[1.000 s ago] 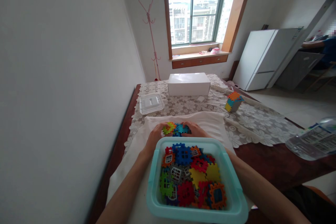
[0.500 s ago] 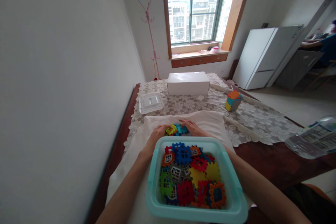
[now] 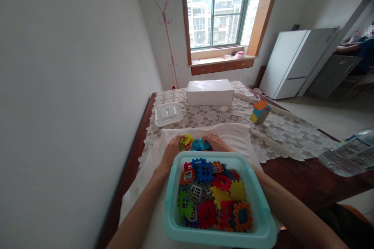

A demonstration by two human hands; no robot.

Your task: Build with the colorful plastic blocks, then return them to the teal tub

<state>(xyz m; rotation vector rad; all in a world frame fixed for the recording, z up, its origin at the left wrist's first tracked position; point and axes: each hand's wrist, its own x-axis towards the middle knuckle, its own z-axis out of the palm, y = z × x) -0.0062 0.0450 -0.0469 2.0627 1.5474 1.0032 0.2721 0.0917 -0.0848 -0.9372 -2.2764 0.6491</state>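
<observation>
Two joined tiles, green (image 3: pixel 186 140) in left hand (image 3: pixel 171 151), blue (image 3: pixel 199 145) in right hand (image 3: pixel 215 142).

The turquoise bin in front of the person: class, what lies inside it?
The turquoise bin holds a heap of interlocking plastic tiles: blue, red, yellow, orange, green and grey, some with window grids. The top tiles cover the lower ones and the bin's floor.

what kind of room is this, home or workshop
Most likely a room in a flat: a white fridge by the wall, a lace tablecloth on the table, and a window looking onto apartment blocks.
</observation>
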